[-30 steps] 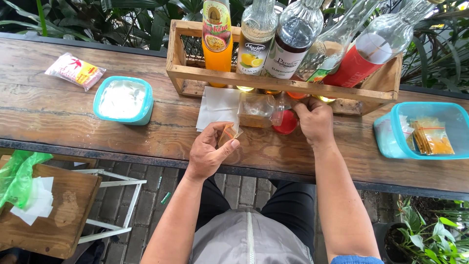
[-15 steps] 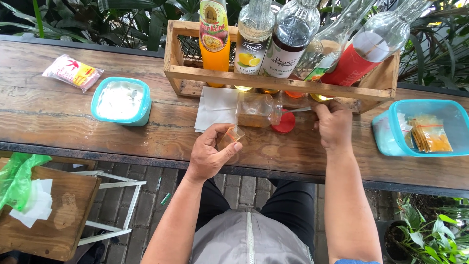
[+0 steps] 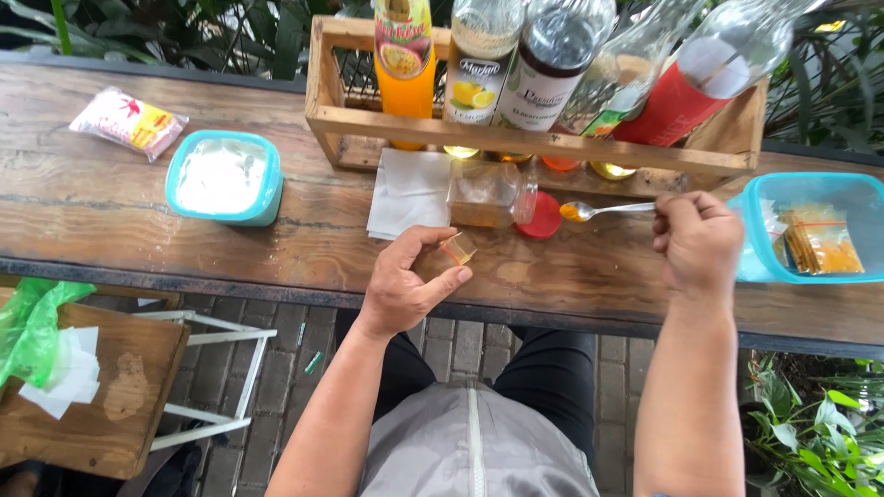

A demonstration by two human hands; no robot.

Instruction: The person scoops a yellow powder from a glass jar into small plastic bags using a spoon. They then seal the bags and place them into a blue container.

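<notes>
My left hand [image 3: 405, 281] holds a small clear plastic pouch [image 3: 458, 248] open-mouthed above the wooden table [image 3: 110, 216]. My right hand [image 3: 697, 241] grips the handle of a metal spoon [image 3: 603, 211], whose bowl carries orange-yellow powder. The spoon's bowl hovers just right of a clear jar [image 3: 488, 194] lying on its side with orange powder inside. The jar's red lid [image 3: 540, 219] rests on the table beside its mouth. A white paper sheet [image 3: 407, 189] lies under the jar's left end.
A wooden crate [image 3: 516, 143] with several syrup bottles stands behind the jar. A teal tub of white powder [image 3: 221, 179] sits left, a teal tub of filled orange pouches [image 3: 810, 239] right. A red-yellow packet [image 3: 127, 121] lies far left. A stool with green plastic [image 3: 55, 368] is below.
My right hand drew the spoon out of the jar and moved right, loaded with powder. My left hand shifted slightly right with the pouch.
</notes>
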